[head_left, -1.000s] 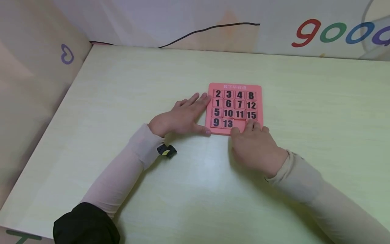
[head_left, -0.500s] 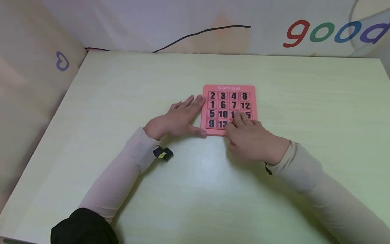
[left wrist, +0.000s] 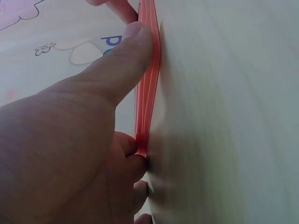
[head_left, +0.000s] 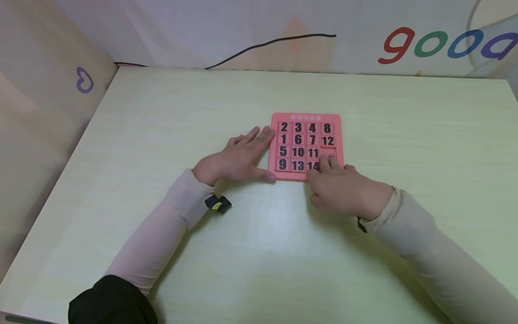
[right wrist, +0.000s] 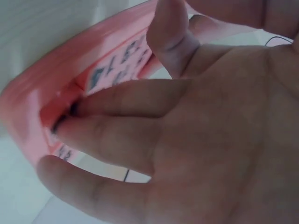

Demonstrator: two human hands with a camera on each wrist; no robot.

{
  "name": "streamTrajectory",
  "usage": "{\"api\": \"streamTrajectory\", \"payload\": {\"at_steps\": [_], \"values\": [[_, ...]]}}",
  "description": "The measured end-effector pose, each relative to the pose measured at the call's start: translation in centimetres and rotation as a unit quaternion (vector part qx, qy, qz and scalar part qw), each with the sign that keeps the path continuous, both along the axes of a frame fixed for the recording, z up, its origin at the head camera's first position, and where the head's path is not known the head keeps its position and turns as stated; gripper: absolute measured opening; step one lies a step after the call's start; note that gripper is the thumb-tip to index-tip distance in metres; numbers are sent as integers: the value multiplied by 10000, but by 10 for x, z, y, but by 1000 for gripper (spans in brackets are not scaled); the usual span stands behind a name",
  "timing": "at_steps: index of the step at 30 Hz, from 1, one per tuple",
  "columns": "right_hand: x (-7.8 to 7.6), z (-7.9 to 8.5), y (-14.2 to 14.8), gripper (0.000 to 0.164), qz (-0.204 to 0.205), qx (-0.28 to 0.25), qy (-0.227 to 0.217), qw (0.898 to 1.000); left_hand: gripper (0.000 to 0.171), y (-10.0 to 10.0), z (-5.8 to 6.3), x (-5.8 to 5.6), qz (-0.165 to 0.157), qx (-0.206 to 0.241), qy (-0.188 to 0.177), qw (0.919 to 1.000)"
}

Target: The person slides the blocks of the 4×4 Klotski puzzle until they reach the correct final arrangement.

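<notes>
A pink sliding number puzzle lies flat on the table with black-numbered tiles in its frame. My left hand rests beside its left edge, fingers spread. The left wrist view has the thumb against the puzzle's layered pink side. My right hand reaches over the lower right corner, two extended fingertips pressing a tile in the right column. Those fingers mostly cover that tile's number. A narrow strip of gap shows under the tile marked 12. The 14 tile is partly covered by the right hand.
The pale table extends around the puzzle. Behind it stands a printed wall panel with coloured letters, and another panel borders the left side. A small black device sits at the left wrist.
My right hand moved left over the third column, then back right. The 14 tile now fills the former bottom-row gap, and the gap shows below 12. My left hand stays at the puzzle's edge.
</notes>
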State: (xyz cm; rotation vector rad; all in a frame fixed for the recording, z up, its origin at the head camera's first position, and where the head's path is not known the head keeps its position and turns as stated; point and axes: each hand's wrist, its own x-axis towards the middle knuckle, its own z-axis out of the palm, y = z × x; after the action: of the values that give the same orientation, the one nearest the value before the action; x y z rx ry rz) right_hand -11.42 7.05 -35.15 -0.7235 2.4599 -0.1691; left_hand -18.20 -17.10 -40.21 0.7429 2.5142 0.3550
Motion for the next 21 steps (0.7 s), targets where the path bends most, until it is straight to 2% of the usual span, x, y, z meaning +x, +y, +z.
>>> {"api": "streamTrajectory", "payload": {"at_steps": [5,9,14,18,21], "values": [[6,9,-2,16,288,-144,6,9995,116,1,3,1,34,-68,-28,10000],[11,14,-3,12,356,-243,-37,9991,117,0,3,1,67,-71,-38,9999],[12,20,2,8,247,-484,-347,9979,116,-1,2,0,43,-38,-38,10000],[3,24,10,11,32,-620,-433,9971,116,-1,3,0,20,-25,-34,10000],[-11,22,15,10,-97,-747,-38,9972,116,-1,3,0,25,-22,-50,10000]]}}
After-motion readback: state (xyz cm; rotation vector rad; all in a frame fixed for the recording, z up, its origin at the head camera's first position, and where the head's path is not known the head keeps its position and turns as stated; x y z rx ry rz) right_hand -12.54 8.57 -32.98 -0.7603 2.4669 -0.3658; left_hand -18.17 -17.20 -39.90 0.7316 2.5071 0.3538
